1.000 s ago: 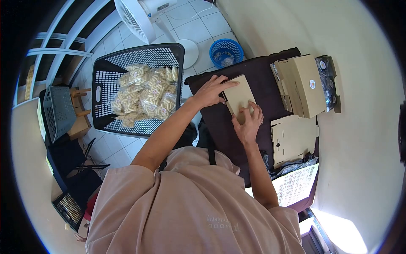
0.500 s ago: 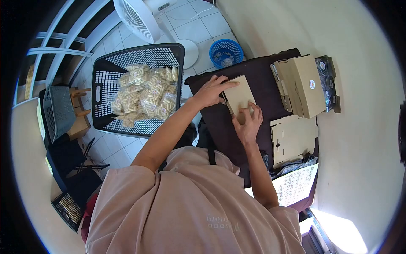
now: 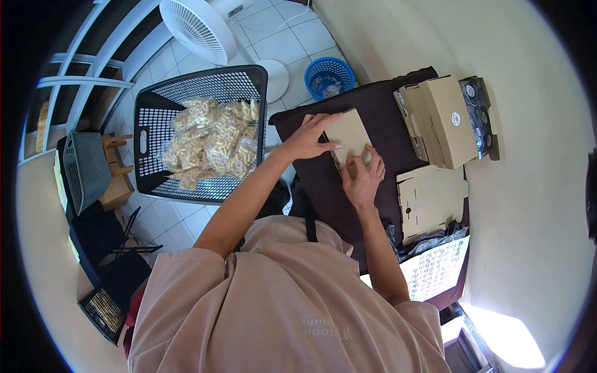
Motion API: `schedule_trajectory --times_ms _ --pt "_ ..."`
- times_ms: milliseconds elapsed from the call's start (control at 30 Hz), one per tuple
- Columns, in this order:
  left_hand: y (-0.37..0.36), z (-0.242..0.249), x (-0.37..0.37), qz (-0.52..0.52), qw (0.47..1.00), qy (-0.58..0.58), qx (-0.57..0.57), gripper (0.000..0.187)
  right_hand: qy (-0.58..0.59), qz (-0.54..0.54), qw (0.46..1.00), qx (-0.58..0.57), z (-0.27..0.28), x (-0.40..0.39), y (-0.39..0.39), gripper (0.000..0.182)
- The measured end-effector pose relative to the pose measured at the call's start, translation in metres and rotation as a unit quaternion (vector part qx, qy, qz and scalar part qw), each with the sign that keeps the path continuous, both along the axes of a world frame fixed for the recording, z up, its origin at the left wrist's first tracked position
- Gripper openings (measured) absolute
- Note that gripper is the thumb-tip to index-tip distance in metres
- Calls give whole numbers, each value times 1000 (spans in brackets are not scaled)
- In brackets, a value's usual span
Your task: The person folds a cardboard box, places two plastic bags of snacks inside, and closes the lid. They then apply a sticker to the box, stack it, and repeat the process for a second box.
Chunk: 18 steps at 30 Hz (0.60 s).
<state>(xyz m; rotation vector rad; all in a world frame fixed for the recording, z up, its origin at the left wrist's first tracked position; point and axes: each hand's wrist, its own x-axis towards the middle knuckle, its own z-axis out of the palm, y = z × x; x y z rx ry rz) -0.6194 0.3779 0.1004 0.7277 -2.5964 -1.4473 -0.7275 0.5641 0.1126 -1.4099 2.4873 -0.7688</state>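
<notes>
A small flat brown cardboard box (image 3: 350,129) lies at a slant on the dark cloth-covered table, its lid down. My left hand (image 3: 309,138) is at the box's left side, fingers along the upper left edge and thumb on the top. At the lower right end, my right hand (image 3: 364,179) grips the box with bent fingers on its surface and the thumb near the lower left corner. The undersides of both hands are hidden.
Left of the table, a black basket (image 3: 142,168) holds several bags of pale pieces. Brown boxes (image 3: 451,121) stand by the wall, with a flat cardboard piece (image 3: 429,199) nearer me. A blue basket (image 3: 329,61) and a white fan (image 3: 202,31) stand on the tiled floor.
My left thumb has come from the box's side edge onto its top, and the left fingers have shifted up toward the upper edge. My right hand stays almost in place.
</notes>
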Motion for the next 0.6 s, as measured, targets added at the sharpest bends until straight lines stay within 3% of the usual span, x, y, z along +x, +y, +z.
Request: schedule_trajectory --times_ms 33,167,267,367,433,467,500,533,600 --pt "4 -3 -2 22 998 21 -51 82 0 -1 1000 -1 0 0 -2 27" --pt "10 -8 -5 44 998 5 -54 84 -11 -23 1000 4 6 0 -3 31" --pt "13 -12 -1 60 996 50 -50 78 -15 -27 1000 -2 11 -2 -8 34" --pt "28 -18 11 141 981 127 -22 68 -30 -26 999 -5 3 -8 -11 37" --pt "41 -17 21 297 949 60 88 59 -51 -24 998 -13 3 -11 -17 39" --pt "48 -17 24 300 948 58 91 59 -64 -33 997 -16 3 -12 -18 40" --pt "55 -13 24 302 912 6 278 56 -77 -40 996 -20 5 -12 -18 40" --pt "62 -10 22 293 840 -44 455 53 -76 -35 996 -17 5 -11 -18 40" --pt "80 -21 21 280 830 -4 482 53 -108 -57 992 -33 6 -11 -20 39"
